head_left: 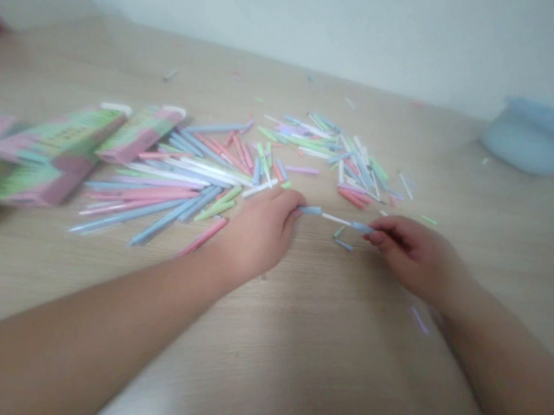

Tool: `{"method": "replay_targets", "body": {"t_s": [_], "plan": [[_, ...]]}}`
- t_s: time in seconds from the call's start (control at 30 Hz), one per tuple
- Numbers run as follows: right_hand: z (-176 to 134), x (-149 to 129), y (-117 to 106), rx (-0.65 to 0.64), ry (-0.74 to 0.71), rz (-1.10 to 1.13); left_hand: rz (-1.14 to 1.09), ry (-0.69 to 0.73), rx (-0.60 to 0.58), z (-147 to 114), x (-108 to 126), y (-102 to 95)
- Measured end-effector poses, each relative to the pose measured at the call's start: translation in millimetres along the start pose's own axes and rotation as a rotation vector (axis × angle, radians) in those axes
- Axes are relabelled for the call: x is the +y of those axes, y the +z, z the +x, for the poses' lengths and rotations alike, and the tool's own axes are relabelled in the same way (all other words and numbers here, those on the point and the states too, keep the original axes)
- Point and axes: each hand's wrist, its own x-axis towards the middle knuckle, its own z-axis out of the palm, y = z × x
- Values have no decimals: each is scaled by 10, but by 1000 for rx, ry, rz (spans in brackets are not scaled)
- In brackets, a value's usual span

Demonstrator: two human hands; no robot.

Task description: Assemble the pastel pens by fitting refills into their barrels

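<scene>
Between my two hands spans a slim blue pen-like stick [336, 219], its middle stretch thin and white. My left hand [271, 226] is closed in a pinch on one blue end. The opposite blue end sits between the thumb and fingers of my right hand [408, 246]. Blur hides whether the parts are joined. Left of my left hand lies a spread of pastel pen-like sticks [163, 192]. Beyond the held stick is a looser pile of short colored pieces [361, 165]. Below its white part, a small blue piece [344, 245] rests on the table.
Pink-and-green boxes [74, 151] stand at the left of the wooden table [285, 345]. A pale blue pouch-like item [530, 135] lies at the far right by the white wall [341, 28]. A purple sliver [420, 321] lies beside my right forearm.
</scene>
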Motion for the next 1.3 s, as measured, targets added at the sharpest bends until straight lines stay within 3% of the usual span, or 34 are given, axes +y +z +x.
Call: {"method": "replay_targets", "body": {"t_s": [0.67, 0.9, 1.07, 1.3], "plan": [[13, -8, 7, -26, -21, -39, 27, 23, -52, -6, 33, -12], [-11, -142, 103, -49, -86, -27, 69, 78, -132, -13, 51, -13], [-15, -266, 167, 12, -62, -33, 19, 97, -178, -8, 85, -36], [-6, -275, 176, 1, -56, 8, -8, 85, -208, 0, 92, -45]]}}
